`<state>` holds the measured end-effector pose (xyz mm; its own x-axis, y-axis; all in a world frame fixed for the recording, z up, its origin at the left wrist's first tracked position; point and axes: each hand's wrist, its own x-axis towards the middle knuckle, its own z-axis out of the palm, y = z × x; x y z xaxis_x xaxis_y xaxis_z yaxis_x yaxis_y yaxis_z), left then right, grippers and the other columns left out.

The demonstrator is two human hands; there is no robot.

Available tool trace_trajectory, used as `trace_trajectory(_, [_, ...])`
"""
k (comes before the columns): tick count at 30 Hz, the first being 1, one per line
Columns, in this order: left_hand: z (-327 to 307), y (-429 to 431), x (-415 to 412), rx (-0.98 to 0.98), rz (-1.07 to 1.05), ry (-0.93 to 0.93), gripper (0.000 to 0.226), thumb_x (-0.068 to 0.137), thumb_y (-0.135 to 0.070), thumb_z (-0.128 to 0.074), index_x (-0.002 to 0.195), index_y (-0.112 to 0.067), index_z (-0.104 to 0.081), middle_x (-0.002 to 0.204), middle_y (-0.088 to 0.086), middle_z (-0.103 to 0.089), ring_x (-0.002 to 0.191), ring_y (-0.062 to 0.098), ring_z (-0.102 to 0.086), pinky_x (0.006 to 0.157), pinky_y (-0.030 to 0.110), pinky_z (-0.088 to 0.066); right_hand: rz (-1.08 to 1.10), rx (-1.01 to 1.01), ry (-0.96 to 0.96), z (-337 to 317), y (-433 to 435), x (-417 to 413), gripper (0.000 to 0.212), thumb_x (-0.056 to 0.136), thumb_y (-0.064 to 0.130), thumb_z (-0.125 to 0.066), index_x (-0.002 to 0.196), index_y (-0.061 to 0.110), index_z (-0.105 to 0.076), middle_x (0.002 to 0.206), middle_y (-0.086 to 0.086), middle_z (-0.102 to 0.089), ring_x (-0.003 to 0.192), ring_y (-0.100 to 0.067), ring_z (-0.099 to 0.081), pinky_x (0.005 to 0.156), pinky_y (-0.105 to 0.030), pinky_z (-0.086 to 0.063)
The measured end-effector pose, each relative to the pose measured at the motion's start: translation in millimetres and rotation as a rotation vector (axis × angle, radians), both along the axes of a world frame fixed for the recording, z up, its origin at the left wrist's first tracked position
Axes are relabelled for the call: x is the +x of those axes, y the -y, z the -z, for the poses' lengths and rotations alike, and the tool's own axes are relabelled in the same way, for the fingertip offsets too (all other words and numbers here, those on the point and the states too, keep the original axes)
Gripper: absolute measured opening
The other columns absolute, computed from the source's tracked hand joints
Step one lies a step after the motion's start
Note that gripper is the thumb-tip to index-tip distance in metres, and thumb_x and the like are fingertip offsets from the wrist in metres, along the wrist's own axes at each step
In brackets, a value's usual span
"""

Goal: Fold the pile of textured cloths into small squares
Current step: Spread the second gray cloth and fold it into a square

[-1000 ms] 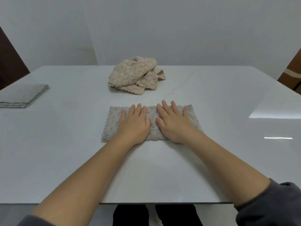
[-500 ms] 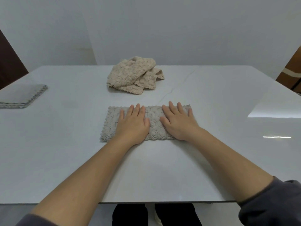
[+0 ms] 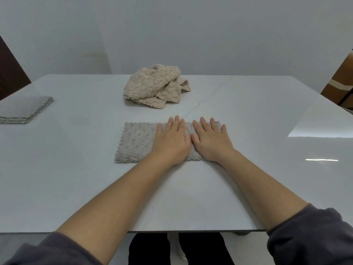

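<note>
A grey textured cloth (image 3: 136, 142), folded into a long strip, lies flat on the white table (image 3: 76, 188) in front of me. My left hand (image 3: 171, 143) presses flat on the strip's middle with straight fingers. My right hand (image 3: 211, 143) lies flat beside it on the strip's right half, fingers spread, hiding that end. A crumpled pile of beige textured cloths (image 3: 154, 86) sits farther back at the table's centre.
A folded grey cloth stack (image 3: 24, 109) rests at the table's left edge. A brown door or cabinet (image 3: 342, 81) stands past the far right corner. The table's near edge runs just above my knees.
My left hand has slid to the right along the strip, leaving its left part uncovered. My right hand has stayed on the right end, and the two hands now lie side by side.
</note>
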<state>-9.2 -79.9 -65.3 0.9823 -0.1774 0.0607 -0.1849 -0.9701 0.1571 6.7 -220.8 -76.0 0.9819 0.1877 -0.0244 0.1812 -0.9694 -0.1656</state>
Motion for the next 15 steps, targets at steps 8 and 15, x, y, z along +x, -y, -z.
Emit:
trace_trajectory(8, [3.7, -18.7, -3.6, 0.006, -0.03, -0.039, 0.059, 0.102, -0.036, -0.014, 0.155, -0.015, -0.002, 0.163, 0.002, 0.004, 0.149, 0.018, 0.006, 0.12, 0.045, 0.006, 0.001, 0.008, 0.006, 0.6, 1.0, 1.2, 0.06, 0.102, 0.048, -0.015, 0.156, 0.027, -0.005, 0.164, 0.001, 0.002, 0.15, -0.026, 0.009, 0.119, -0.053, 0.006])
trace_trajectory(15, [1.3, -59.2, 0.3, 0.042, -0.081, -0.072, 0.059, 0.102, -0.039, -0.012, 0.155, -0.016, 0.0, 0.163, 0.001, 0.006, 0.149, 0.018, 0.005, 0.12, 0.046, 0.003, -0.007, 0.008, 0.002, -0.7, 1.2, -0.2, 0.059, 0.102, 0.047, -0.014, 0.156, 0.027, -0.004, 0.164, 0.001, 0.002, 0.15, -0.027, 0.009, 0.119, -0.053, 0.005])
